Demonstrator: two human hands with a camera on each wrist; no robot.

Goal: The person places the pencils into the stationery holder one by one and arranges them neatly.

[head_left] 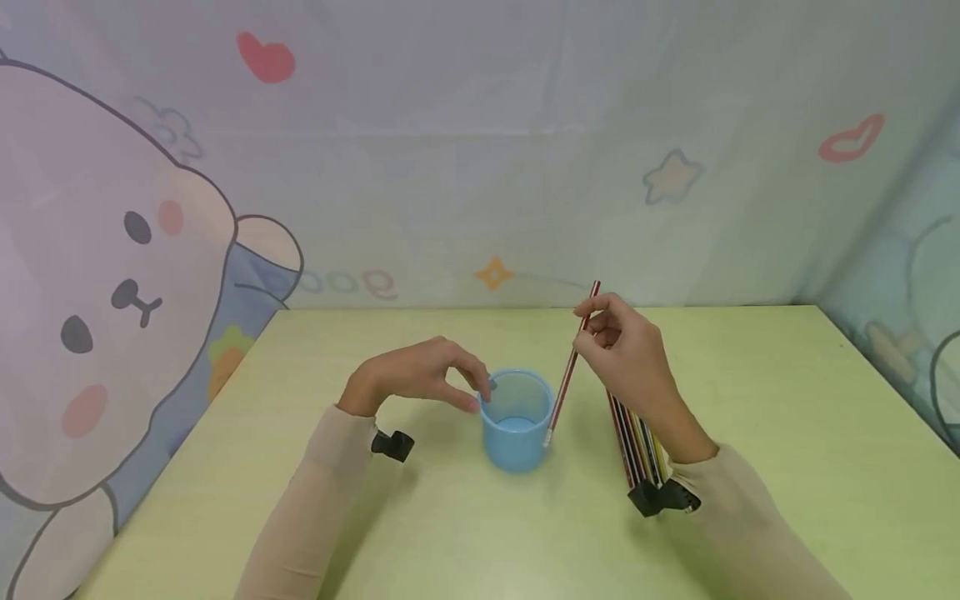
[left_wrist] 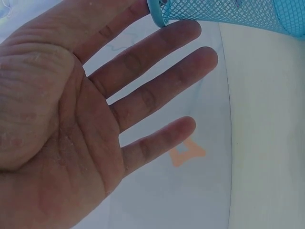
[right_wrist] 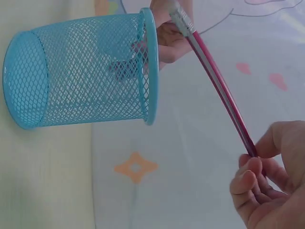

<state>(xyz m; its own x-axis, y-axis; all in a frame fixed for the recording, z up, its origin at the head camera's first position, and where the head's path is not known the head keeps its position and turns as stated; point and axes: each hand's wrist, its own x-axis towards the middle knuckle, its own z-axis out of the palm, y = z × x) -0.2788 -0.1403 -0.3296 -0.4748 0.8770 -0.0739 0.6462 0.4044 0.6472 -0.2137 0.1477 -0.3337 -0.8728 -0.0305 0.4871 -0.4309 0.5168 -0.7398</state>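
A light blue mesh pencil cup (head_left: 513,450) stands upright on the table. My left hand (head_left: 420,371) pinches its left rim, thumb outside and index finger at the inner side; the other fingers stretch out apart in the left wrist view. Between thumb and fingers, my right hand (head_left: 633,354) holds a red striped pencil (head_left: 570,367) near its upper end. The pencil slants with its eraser end down, by the cup's right rim in the head view. The right wrist view shows that eraser end (right_wrist: 181,19) just beyond the mesh cup's rim (right_wrist: 151,67), outside its opening.
Several pencils (head_left: 633,442) lie side by side on the table (head_left: 465,533), partly hidden under my right forearm. A printed cloth backdrop (head_left: 480,167) hangs behind the table's far edge. Black wrist cameras sit below both hands.
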